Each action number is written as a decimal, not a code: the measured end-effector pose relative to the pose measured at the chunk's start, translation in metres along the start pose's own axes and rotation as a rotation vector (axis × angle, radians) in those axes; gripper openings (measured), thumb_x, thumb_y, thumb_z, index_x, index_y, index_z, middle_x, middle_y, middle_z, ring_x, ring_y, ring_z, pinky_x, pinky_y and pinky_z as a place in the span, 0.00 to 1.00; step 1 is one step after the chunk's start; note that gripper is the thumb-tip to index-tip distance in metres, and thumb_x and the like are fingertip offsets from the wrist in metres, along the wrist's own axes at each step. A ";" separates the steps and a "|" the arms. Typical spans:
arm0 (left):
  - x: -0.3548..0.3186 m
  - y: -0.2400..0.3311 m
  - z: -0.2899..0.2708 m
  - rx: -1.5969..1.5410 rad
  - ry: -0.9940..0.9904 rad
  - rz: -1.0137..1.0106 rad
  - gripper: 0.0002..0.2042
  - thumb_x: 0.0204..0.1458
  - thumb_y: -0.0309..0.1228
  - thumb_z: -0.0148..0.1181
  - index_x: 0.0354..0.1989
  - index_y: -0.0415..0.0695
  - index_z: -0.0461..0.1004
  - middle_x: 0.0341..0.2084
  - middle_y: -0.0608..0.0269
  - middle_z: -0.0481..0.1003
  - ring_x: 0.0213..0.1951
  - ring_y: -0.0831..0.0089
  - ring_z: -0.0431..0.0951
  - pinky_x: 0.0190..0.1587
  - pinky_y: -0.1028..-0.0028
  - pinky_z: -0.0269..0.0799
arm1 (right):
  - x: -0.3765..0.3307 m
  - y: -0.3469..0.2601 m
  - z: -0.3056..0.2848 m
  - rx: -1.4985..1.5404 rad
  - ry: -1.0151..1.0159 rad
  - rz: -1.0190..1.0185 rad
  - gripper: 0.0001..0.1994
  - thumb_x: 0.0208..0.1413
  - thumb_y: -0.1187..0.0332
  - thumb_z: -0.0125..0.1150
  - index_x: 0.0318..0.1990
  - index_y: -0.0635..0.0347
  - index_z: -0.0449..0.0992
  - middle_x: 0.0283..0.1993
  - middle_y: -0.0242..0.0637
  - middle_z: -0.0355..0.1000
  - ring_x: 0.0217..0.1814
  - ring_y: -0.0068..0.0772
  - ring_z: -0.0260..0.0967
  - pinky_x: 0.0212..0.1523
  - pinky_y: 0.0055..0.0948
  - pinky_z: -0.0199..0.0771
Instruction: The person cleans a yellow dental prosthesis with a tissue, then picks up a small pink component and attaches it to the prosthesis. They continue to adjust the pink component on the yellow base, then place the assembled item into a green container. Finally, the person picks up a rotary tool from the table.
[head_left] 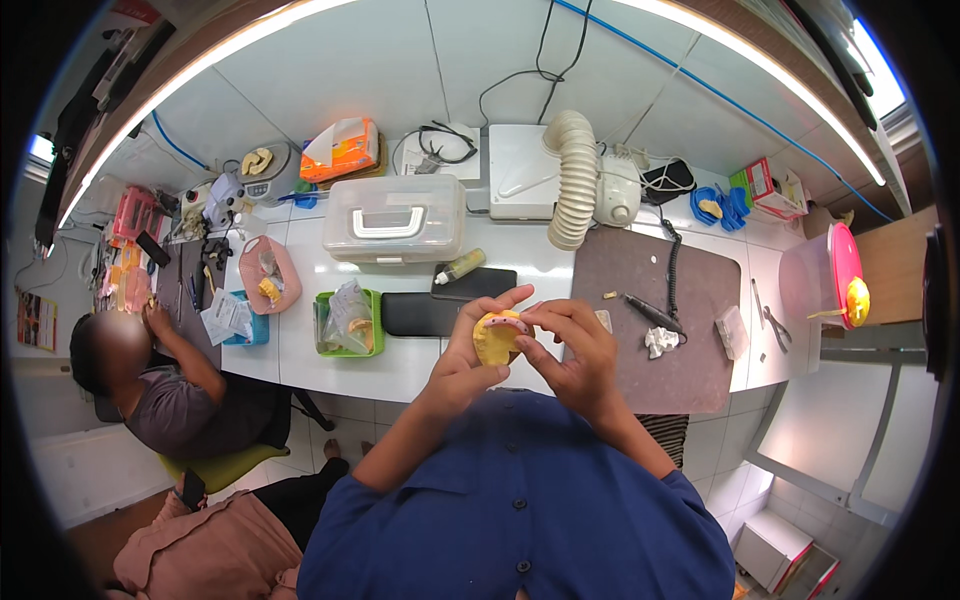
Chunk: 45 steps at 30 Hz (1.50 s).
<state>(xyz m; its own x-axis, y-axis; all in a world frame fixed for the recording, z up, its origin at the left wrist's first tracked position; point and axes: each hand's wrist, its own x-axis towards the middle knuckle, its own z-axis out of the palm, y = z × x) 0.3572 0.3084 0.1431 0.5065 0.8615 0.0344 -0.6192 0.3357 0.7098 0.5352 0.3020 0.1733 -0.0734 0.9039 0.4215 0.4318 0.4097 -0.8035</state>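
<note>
A yellow dental cast (494, 345) with a pinkish strip along its upper rim is held up in front of my chest, above the bench's front edge. My left hand (465, 345) wraps round it from the left, thumb below and fingers behind. From the right, my right hand (575, 355) pinches the cast's rim between thumb and fingers. Whether the pink strip is a separate piece cannot be made out. Beyond my hands lie a black case (418, 314) and a small bottle of yellowish liquid (460, 266).
A brown mat (640, 275) at right carries a handpiece (652, 312), crumpled tissue (661, 342) and a small clear box (732, 333). Pliers (776, 328) lie beside it. Left stand a green basket (378, 330), a pink basket (290, 260) and a clear toolbox (395, 190). Two people sit at left.
</note>
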 end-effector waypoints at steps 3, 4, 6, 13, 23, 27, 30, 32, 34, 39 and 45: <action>0.001 -0.004 -0.004 -0.121 -0.007 -0.023 0.34 0.47 0.16 0.56 0.63 0.49 0.54 0.72 0.43 0.45 0.69 0.56 0.58 0.70 0.54 0.55 | -0.002 0.002 0.002 0.004 -0.002 0.012 0.12 0.50 0.74 0.71 0.43 0.58 0.81 0.42 0.36 0.77 0.39 0.28 0.74 0.33 0.24 0.73; 0.002 -0.004 -0.005 -0.150 -0.017 -0.026 0.33 0.48 0.16 0.55 0.64 0.50 0.54 0.72 0.45 0.46 0.69 0.57 0.58 0.70 0.54 0.55 | -0.002 0.003 0.003 0.008 -0.003 0.007 0.12 0.50 0.74 0.71 0.43 0.58 0.82 0.42 0.36 0.77 0.39 0.28 0.74 0.32 0.24 0.73; 0.002 -0.005 -0.008 -0.208 -0.038 -0.032 0.32 0.50 0.15 0.52 0.64 0.51 0.53 0.71 0.47 0.48 0.68 0.60 0.59 0.70 0.56 0.56 | -0.002 0.001 0.003 -0.003 -0.006 0.009 0.11 0.51 0.75 0.71 0.43 0.58 0.82 0.41 0.36 0.77 0.39 0.28 0.74 0.33 0.25 0.73; 0.000 -0.009 -0.011 -0.232 -0.040 -0.034 0.29 0.49 0.15 0.53 0.61 0.50 0.56 0.68 0.50 0.54 0.68 0.60 0.59 0.70 0.56 0.56 | 0.000 -0.006 0.004 -0.031 -0.060 0.040 0.12 0.50 0.75 0.69 0.44 0.55 0.83 0.40 0.35 0.76 0.39 0.33 0.73 0.38 0.31 0.76; -0.004 -0.009 -0.009 -0.325 -0.041 -0.058 0.30 0.47 0.15 0.53 0.61 0.51 0.57 0.66 0.50 0.58 0.68 0.60 0.59 0.70 0.56 0.56 | -0.005 -0.001 0.001 0.002 0.012 -0.049 0.09 0.46 0.76 0.73 0.36 0.58 0.83 0.38 0.35 0.78 0.39 0.34 0.75 0.40 0.30 0.76; -0.004 -0.011 -0.010 -0.354 -0.066 -0.065 0.30 0.47 0.15 0.53 0.61 0.51 0.58 0.66 0.51 0.60 0.68 0.61 0.60 0.69 0.57 0.57 | -0.008 -0.001 -0.001 0.008 0.011 -0.042 0.09 0.45 0.75 0.73 0.36 0.57 0.83 0.38 0.34 0.78 0.39 0.33 0.75 0.39 0.30 0.76; -0.005 -0.012 -0.010 -0.350 -0.090 -0.053 0.30 0.48 0.16 0.53 0.60 0.52 0.58 0.66 0.52 0.60 0.67 0.62 0.61 0.68 0.58 0.58 | -0.008 -0.004 -0.002 -0.007 0.001 -0.042 0.10 0.45 0.75 0.73 0.38 0.57 0.83 0.37 0.34 0.78 0.39 0.33 0.74 0.38 0.30 0.75; -0.004 -0.011 -0.010 -0.350 -0.092 -0.062 0.29 0.48 0.16 0.53 0.60 0.52 0.58 0.66 0.52 0.60 0.67 0.62 0.61 0.67 0.59 0.59 | -0.008 -0.006 -0.003 -0.019 -0.011 -0.035 0.11 0.45 0.75 0.73 0.39 0.56 0.84 0.37 0.34 0.77 0.38 0.32 0.74 0.38 0.30 0.75; -0.004 -0.010 -0.010 -0.352 -0.091 -0.071 0.29 0.48 0.17 0.53 0.60 0.52 0.59 0.66 0.52 0.60 0.67 0.62 0.61 0.67 0.59 0.59 | -0.008 -0.006 -0.003 -0.025 -0.028 -0.019 0.12 0.46 0.75 0.72 0.40 0.55 0.84 0.37 0.34 0.76 0.38 0.32 0.74 0.38 0.29 0.75; -0.004 -0.008 -0.008 -0.345 -0.094 -0.084 0.28 0.48 0.17 0.54 0.59 0.52 0.60 0.65 0.52 0.61 0.66 0.63 0.62 0.67 0.59 0.59 | -0.010 -0.005 -0.004 -0.001 -0.015 -0.034 0.11 0.45 0.76 0.73 0.38 0.57 0.83 0.37 0.35 0.76 0.39 0.33 0.74 0.38 0.29 0.75; -0.004 -0.007 -0.005 -0.320 -0.092 -0.102 0.28 0.48 0.16 0.53 0.59 0.51 0.60 0.64 0.51 0.62 0.65 0.63 0.63 0.67 0.60 0.60 | -0.013 -0.003 -0.006 0.012 0.004 -0.038 0.10 0.44 0.76 0.74 0.36 0.57 0.82 0.36 0.35 0.77 0.38 0.33 0.75 0.38 0.29 0.76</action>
<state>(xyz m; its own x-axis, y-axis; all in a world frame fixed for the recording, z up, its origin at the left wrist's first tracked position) 0.3560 0.3045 0.1347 0.6186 0.7842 0.0483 -0.7120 0.5336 0.4564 0.5408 0.2881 0.1725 -0.0858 0.8872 0.4533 0.4177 0.4451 -0.7921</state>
